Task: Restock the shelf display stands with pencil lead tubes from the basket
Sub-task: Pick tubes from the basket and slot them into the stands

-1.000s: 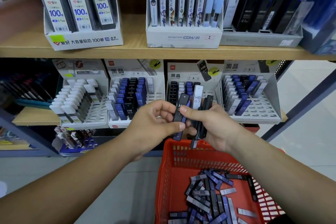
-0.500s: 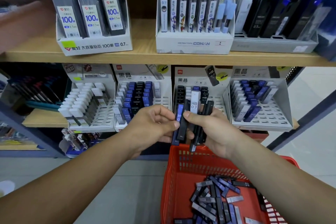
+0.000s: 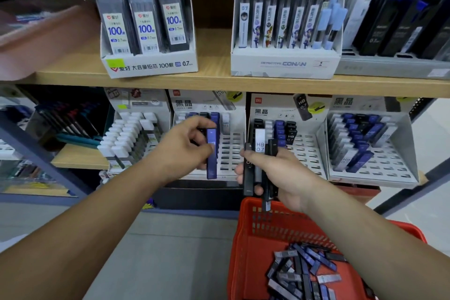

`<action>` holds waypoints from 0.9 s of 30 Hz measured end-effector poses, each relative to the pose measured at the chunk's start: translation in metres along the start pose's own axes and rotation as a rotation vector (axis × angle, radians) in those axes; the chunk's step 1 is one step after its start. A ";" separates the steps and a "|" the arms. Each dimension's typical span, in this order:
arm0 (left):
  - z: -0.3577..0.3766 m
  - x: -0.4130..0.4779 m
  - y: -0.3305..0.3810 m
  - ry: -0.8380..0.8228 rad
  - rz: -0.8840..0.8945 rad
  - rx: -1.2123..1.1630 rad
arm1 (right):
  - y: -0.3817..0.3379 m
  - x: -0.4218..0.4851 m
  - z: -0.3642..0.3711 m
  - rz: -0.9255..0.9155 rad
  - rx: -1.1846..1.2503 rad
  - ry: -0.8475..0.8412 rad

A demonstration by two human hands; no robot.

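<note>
My left hand (image 3: 182, 148) pinches one blue lead tube (image 3: 211, 153), upright, in front of the second white display stand (image 3: 232, 146) on the lower shelf. My right hand (image 3: 275, 173) grips a bunch of several black and white lead tubes (image 3: 259, 161) above the red basket (image 3: 246, 246). The basket holds a loose pile of blue, black and grey tubes (image 3: 304, 273). Right of my right hand, the third stand (image 3: 306, 151) shows many bare slots.
A fourth stand (image 3: 379, 161) at the right is partly filled; a stand of white-capped tubes (image 3: 126, 143) is at the left. The upper wooden shelf (image 3: 219, 83) carries boxes of 100-lead packs (image 3: 146, 31) and pens (image 3: 287, 19). Grey floor lies below.
My left hand has pulled a blue tube out of the bunch and moved left and up toward the second stand. My right hand keeps the remaining tubes. The view has drawn nearer to the shelf.
</note>
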State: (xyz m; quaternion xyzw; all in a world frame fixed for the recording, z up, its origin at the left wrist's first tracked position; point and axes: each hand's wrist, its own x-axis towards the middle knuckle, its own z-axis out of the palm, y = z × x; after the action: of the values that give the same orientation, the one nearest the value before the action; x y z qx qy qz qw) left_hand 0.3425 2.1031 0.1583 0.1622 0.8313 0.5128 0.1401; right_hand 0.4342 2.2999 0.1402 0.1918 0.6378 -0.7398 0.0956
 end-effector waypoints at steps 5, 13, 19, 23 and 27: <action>-0.028 0.003 -0.011 0.234 0.096 0.017 | -0.001 0.001 0.006 0.077 -0.054 -0.047; -0.025 -0.001 -0.013 0.182 0.225 0.033 | -0.002 -0.008 0.024 0.165 0.132 -0.127; -0.008 0.012 -0.024 0.146 0.313 0.319 | 0.001 -0.012 0.018 0.157 0.008 -0.129; -0.008 0.015 -0.026 0.142 0.313 0.434 | 0.003 -0.013 0.010 0.156 0.089 -0.169; -0.018 0.016 -0.026 0.111 0.295 0.490 | 0.003 -0.012 0.001 0.140 0.125 -0.249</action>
State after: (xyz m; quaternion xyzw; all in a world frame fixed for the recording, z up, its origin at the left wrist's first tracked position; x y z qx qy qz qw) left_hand 0.3172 2.0847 0.1419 0.2820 0.9042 0.3197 -0.0248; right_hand 0.4459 2.2973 0.1427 0.1482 0.5587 -0.7876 0.2134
